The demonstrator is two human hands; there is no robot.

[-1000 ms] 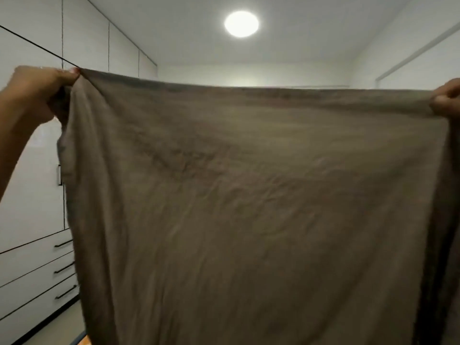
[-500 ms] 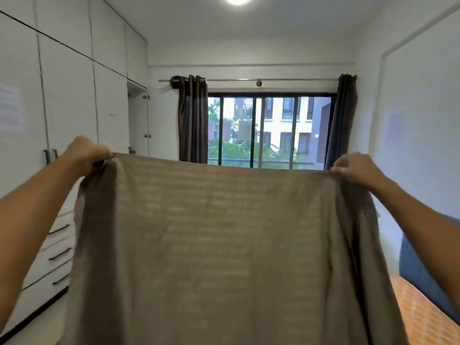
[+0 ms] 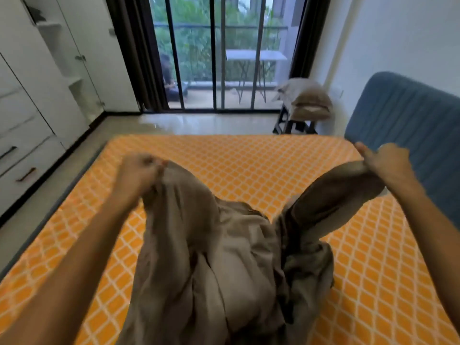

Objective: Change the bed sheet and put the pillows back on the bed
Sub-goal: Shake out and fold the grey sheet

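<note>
A grey-brown bed sheet (image 3: 224,265) hangs bunched between my hands and lies crumpled on the mattress (image 3: 249,168), which is orange with a white lattice pattern. My left hand (image 3: 138,170) grips one corner of the sheet above the mattress's middle left. My right hand (image 3: 383,165) grips another corner near the blue headboard (image 3: 410,120). Pillows (image 3: 308,100) in matching grey-brown cases are stacked on a dark stool by the far right wall.
White wardrobes with drawers (image 3: 25,145) line the left wall. Dark curtains frame a sliding glass door (image 3: 219,53) straight ahead, and a person sits on the balcony beyond it. Pale floor runs along the bed's left and far sides.
Both hands swung the sheet down from head height to the mattress. The taut sheet has gone slack and bunched, and the view tilted down from the ceiling to the bed.
</note>
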